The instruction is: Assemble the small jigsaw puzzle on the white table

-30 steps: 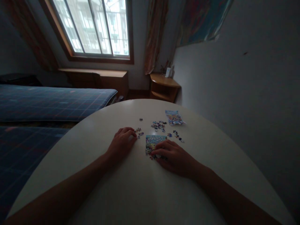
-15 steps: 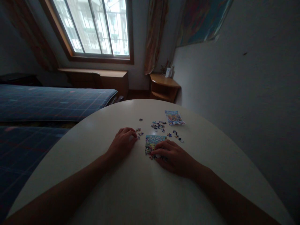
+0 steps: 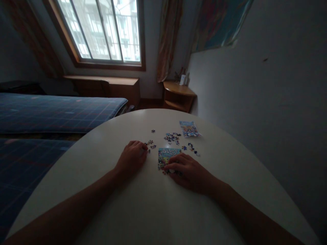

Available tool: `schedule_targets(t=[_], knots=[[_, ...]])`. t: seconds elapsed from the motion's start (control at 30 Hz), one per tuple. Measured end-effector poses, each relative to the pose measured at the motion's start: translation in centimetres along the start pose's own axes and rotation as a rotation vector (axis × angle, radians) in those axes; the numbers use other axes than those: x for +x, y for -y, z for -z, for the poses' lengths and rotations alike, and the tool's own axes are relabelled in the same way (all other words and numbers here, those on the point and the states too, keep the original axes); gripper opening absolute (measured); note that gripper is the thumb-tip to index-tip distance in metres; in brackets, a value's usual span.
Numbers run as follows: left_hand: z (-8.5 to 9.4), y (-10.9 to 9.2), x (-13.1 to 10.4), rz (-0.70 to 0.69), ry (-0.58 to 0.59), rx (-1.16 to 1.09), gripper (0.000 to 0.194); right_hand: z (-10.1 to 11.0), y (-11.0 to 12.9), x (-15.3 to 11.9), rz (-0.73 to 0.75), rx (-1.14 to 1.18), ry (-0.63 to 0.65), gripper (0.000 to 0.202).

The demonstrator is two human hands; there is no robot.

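A partly joined jigsaw puzzle (image 3: 163, 155) with a bright picture and lettering along its top lies flat on the table. My right hand (image 3: 187, 170) rests over its lower right part, fingers bent onto it and hiding that corner. Loose pieces at the puzzle's lower edge show beside the fingertips. To the left, my left hand (image 3: 133, 154) lies on the table with curled fingers, its tips next to a few loose puzzle pieces (image 3: 152, 146). Whatever is under those fingertips is hidden.
A pile of loose pieces (image 3: 172, 137) lies beyond the puzzle, with more pieces (image 3: 193, 149) at its right. A creased picture sheet (image 3: 189, 129) is farther back. One piece (image 3: 153, 131) sits alone. Beyond the round white table (image 3: 143, 211) stands a bed (image 3: 63, 112).
My left hand has drawn back slightly to the left, away from the loose pieces. My right hand stays on the puzzle, nearly unmoved.
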State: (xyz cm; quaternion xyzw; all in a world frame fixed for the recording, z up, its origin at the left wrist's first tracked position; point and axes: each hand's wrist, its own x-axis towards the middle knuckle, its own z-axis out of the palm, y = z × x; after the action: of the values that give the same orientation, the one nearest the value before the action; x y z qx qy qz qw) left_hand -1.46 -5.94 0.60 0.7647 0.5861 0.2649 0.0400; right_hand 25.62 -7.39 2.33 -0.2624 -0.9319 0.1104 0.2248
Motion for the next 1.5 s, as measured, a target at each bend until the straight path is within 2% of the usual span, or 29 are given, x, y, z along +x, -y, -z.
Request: schedule_targets(t=[0.13, 0.27, 0.37, 0.5, 0.63, 0.77, 0.83, 0.93, 1.07, 1.23, 1.33, 1.5], knots=[[-0.1, 0.1, 0.0, 0.030, -0.018, 0.035, 0.021, -0.1, -0.1, 0.0, -0.004, 0.004, 0.005, 0.024], [-0.7, 0.3, -0.2, -0.076, 0.038, 0.022, 0.053, -0.2, -0.1, 0.0, -0.002, -0.006, -0.006, 0.024], [-0.9, 0.5, -0.2, -0.131, 0.105, 0.036, 0.061, -0.1, 0.0, 0.1, 0.004, -0.009, -0.004, 0.024], [-0.6, 0.3, -0.1, -0.130, 0.090, 0.024, 0.051, 0.0, 0.1, 0.1, -0.002, -0.009, -0.007, 0.024], [-0.3, 0.0, 0.1, -0.086, 0.019, -0.010, 0.038, -0.1, 0.0, 0.1, -0.002, -0.009, 0.002, 0.024], [-0.4, 0.0, 0.1, -0.055, 0.009, -0.023, 0.037, -0.3, -0.2, 0.0, 0.011, 0.024, -0.006, 0.024], [-0.4, 0.0, 0.2, -0.057, 0.026, -0.034, 0.036, -0.3, -0.6, 0.0, -0.006, 0.078, -0.051, 0.025], [-0.5, 0.1, 0.3, -0.074, 0.046, -0.060, 0.031, -0.2, -1.5, 0.0, -0.093, 0.143, -0.185, 0.021], [-0.6, 0.3, 0.4, -0.092, 0.071, -0.112, 0.029, 0.1, -2.6, 0.0, -0.186, 0.136, -0.312, 0.015], [-0.3, 0.4, -0.1, -0.115, 0.042, -0.052, 0.028, 0.2, -2.8, 0.0, -0.221, 0.140, -0.324, 0.014], [-0.1, 0.3, -0.4, -0.086, 0.020, 0.008, 0.027, 0.1, -2.7, 0.1, -0.220, 0.140, -0.318, 0.014], [-0.3, 0.5, -0.4, -0.026, 0.012, -0.015, 0.019, 0.1, -2.5, 0.1, -0.218, 0.139, -0.313, 0.013]])
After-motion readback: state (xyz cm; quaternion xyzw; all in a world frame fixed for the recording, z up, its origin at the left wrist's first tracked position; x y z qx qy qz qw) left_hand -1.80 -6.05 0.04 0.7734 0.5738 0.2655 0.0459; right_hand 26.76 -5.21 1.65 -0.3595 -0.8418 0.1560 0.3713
